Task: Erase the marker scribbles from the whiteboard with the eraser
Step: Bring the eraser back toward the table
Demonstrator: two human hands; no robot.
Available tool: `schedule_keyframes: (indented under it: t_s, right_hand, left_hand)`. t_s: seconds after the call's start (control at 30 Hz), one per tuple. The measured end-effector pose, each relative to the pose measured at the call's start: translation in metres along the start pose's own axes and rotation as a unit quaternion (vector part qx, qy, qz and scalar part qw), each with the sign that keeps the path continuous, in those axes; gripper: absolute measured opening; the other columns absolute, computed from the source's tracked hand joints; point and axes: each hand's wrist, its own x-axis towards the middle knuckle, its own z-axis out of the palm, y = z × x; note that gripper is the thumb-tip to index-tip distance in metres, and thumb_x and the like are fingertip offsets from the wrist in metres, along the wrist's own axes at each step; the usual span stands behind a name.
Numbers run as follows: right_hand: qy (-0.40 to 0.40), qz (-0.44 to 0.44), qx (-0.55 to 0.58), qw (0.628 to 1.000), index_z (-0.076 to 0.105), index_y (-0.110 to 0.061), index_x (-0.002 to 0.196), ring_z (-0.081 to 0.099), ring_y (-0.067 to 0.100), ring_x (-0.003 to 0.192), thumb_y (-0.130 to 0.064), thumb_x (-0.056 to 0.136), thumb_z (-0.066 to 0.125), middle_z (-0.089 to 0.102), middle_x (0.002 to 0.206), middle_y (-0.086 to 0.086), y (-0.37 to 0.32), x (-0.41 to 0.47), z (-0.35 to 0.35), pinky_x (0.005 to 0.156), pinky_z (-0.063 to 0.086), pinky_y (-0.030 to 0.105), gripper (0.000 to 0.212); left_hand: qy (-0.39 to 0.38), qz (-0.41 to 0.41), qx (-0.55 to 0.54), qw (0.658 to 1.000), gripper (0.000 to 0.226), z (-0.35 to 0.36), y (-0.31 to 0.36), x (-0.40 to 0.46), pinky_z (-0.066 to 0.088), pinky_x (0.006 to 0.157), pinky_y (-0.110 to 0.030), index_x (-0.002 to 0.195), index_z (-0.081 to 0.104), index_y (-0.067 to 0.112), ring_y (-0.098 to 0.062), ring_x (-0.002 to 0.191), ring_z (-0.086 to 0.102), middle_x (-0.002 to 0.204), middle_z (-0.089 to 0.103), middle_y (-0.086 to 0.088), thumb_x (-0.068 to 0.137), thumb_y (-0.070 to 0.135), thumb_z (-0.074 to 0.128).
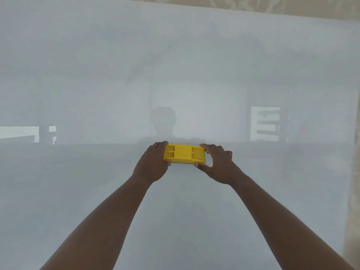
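A large whiteboard (175, 65) fills almost the whole view, glossy and pale, with no marker lines visible on it. A yellow plastic eraser (184, 153) lies flat against the board near its middle, long side horizontal. My left hand (153, 164) grips the eraser's left end, fingers over the top and thumb under. My right hand (218, 164) holds its right end the same way. Both forearms reach up from the bottom corners.
The board's top edge meets a beige patterned wall (253, 2) at the top. A beige strip of wall or curtain (354, 191) runs down the right edge. Faint reflections of a person and bright windows show in the board.
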Motion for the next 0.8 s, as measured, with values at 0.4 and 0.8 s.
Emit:
schedule_keyframes:
  t_s: [0.4,0.8]
  right_hand:
    - [0.002,0.137,-0.130,0.982,0.042,-0.023,0.142,0.047,0.019,0.123,-0.052,0.088,0.063,0.049,0.137,-0.002,0.110,-0.165,-0.096,0.097,0.021,0.033,0.065]
    - [0.012,0.379,-0.247,0.892,0.046,-0.020,0.139,0.048,0.023,0.120,-0.049,0.087,0.065,0.054,0.130,0.002,0.261,-0.450,-0.248,0.094,0.021,0.033,0.062]
  left_hand:
    - [-0.107,0.096,-0.097,0.985,0.070,0.137,0.158,-0.024,0.048,0.097,-0.044,0.152,0.035,0.010,-0.035,0.127,0.053,0.146,0.046,-0.012,0.090,0.010,0.067]
    - [-0.297,0.235,-0.196,0.904,0.061,0.351,0.466,-0.103,0.051,0.097,-0.048,0.145,0.046,0.017,-0.040,0.118,0.058,0.134,0.055,-0.014,0.088,0.009,0.066]
